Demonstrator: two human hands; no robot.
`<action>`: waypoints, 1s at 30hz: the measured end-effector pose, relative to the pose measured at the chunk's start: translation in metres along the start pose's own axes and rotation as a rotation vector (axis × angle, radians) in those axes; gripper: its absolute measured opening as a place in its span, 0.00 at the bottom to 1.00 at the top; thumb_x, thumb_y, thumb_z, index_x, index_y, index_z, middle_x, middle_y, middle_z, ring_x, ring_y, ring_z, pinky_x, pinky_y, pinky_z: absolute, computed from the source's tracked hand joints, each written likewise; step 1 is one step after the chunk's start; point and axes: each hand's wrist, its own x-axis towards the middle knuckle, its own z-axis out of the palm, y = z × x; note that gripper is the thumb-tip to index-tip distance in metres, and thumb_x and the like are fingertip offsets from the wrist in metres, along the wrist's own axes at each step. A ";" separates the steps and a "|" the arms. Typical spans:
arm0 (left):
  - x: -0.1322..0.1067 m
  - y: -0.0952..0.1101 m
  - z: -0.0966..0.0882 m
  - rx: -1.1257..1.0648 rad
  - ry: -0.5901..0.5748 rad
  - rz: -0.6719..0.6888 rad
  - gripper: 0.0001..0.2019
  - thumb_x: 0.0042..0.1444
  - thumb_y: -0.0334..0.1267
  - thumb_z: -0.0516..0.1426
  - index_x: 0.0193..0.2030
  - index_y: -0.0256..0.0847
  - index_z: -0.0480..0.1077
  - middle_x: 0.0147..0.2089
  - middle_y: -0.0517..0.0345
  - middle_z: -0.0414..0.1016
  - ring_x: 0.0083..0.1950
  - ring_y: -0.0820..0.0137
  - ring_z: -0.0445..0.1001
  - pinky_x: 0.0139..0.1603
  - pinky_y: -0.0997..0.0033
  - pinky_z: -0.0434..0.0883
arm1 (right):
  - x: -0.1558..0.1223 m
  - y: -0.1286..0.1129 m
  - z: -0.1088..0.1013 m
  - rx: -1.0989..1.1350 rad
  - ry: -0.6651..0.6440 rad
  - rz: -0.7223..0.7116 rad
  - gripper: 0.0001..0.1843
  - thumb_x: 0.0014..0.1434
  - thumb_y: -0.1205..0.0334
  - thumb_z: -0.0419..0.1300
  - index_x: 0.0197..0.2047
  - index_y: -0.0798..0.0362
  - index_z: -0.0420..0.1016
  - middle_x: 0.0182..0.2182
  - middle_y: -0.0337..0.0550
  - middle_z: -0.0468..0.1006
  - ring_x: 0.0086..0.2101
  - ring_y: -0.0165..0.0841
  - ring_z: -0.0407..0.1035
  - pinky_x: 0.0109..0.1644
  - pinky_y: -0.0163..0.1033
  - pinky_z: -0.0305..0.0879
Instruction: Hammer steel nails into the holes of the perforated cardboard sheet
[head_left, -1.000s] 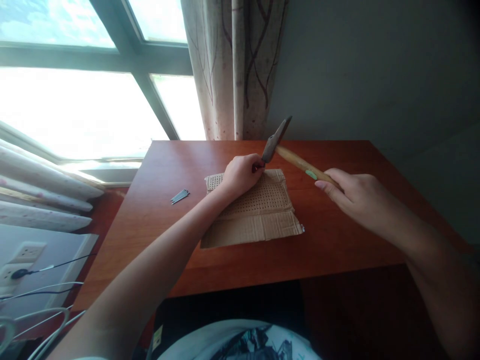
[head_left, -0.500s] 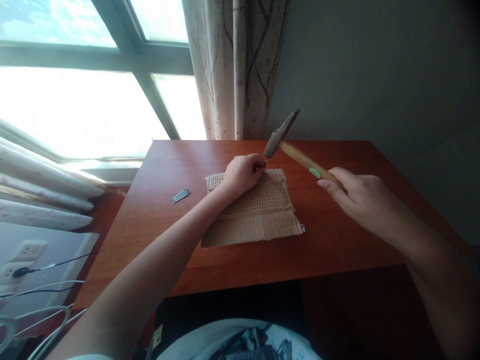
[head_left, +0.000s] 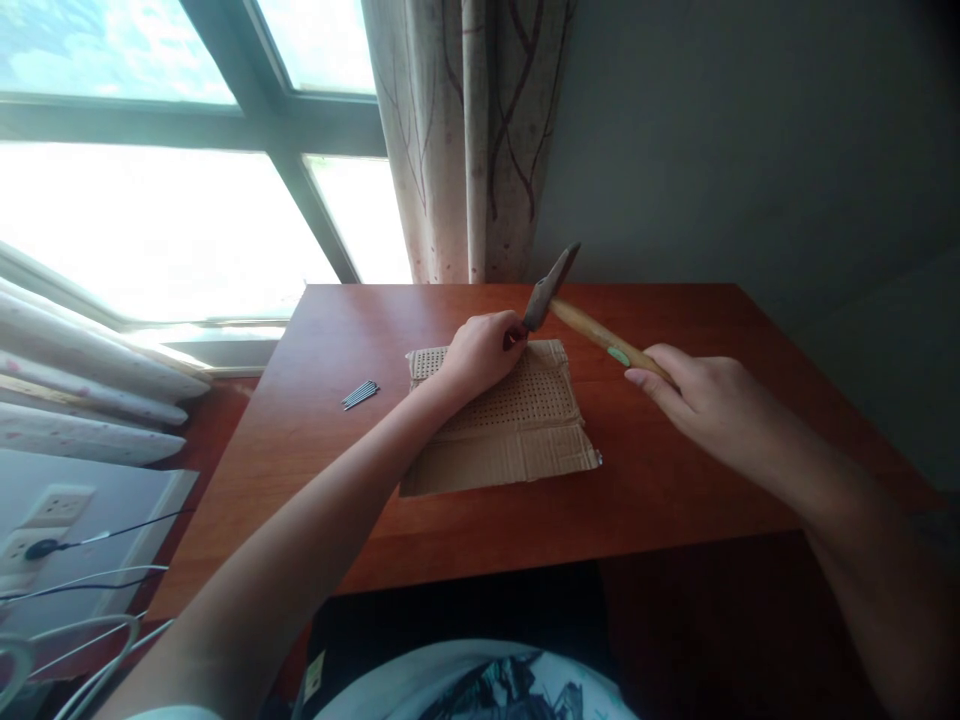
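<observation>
A sheet of brown cardboard (head_left: 517,430), punched with rows of small holes, lies flat on the reddish wooden table (head_left: 660,480). My left hand (head_left: 480,352) rests on its far edge, fingers pinched around a nail that barely shows. My right hand (head_left: 701,400) is closed on the wooden handle of a hammer (head_left: 559,295). The hammer's metal head sits just at my left fingertips, above the cardboard's far right corner.
A small bundle of nails (head_left: 361,393) lies on the table left of the cardboard. A patterned curtain (head_left: 472,140) and a bright window (head_left: 165,180) stand behind the table. A wall socket with cables (head_left: 45,545) is at the lower left.
The hammer head rose away from my left fingers half a second ago and has come back down to them. My left hand stayed in place on the cardboard.
</observation>
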 end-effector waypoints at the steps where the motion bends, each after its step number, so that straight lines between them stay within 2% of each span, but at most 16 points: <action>1: -0.004 0.002 -0.004 0.037 -0.016 0.027 0.08 0.60 0.34 0.57 0.45 0.40 0.76 0.43 0.52 0.82 0.43 0.63 0.79 0.45 0.64 0.73 | 0.000 0.000 0.000 0.008 -0.003 0.001 0.18 0.70 0.48 0.51 0.30 0.48 0.57 0.19 0.34 0.63 0.20 0.31 0.58 0.29 0.38 0.46; 5: -0.028 0.013 -0.021 0.210 -0.096 0.138 0.13 0.63 0.40 0.58 0.52 0.42 0.75 0.55 0.51 0.79 0.58 0.56 0.74 0.60 0.54 0.69 | -0.001 0.000 0.000 0.027 -0.013 -0.024 0.19 0.70 0.47 0.51 0.31 0.48 0.57 0.19 0.34 0.63 0.21 0.31 0.59 0.29 0.38 0.47; 9: -0.050 0.022 -0.022 0.289 -0.122 0.180 0.18 0.67 0.45 0.54 0.58 0.42 0.73 0.63 0.50 0.74 0.63 0.52 0.69 0.63 0.48 0.66 | 0.000 0.000 0.000 0.025 -0.004 -0.009 0.19 0.70 0.47 0.51 0.30 0.48 0.57 0.18 0.34 0.62 0.20 0.31 0.58 0.29 0.38 0.47; 19: -0.057 0.020 -0.014 0.318 -0.088 0.215 0.18 0.69 0.44 0.50 0.59 0.44 0.72 0.65 0.50 0.72 0.64 0.53 0.67 0.64 0.48 0.63 | -0.001 -0.006 -0.010 0.004 0.037 -0.043 0.20 0.70 0.46 0.50 0.29 0.47 0.57 0.19 0.36 0.63 0.20 0.32 0.57 0.28 0.39 0.47; 26: -0.058 0.019 -0.013 0.303 -0.086 0.208 0.18 0.69 0.44 0.50 0.60 0.43 0.72 0.66 0.50 0.71 0.65 0.53 0.66 0.65 0.49 0.62 | 0.000 -0.004 -0.005 -0.007 -0.020 -0.015 0.19 0.69 0.47 0.51 0.30 0.48 0.58 0.19 0.36 0.64 0.21 0.32 0.58 0.29 0.39 0.47; 30: -0.058 0.020 -0.013 0.309 -0.086 0.210 0.19 0.70 0.44 0.49 0.60 0.42 0.72 0.65 0.50 0.71 0.65 0.53 0.66 0.64 0.49 0.63 | -0.001 -0.003 -0.004 -0.010 0.004 -0.026 0.20 0.69 0.46 0.50 0.29 0.48 0.58 0.19 0.36 0.64 0.20 0.32 0.58 0.29 0.38 0.47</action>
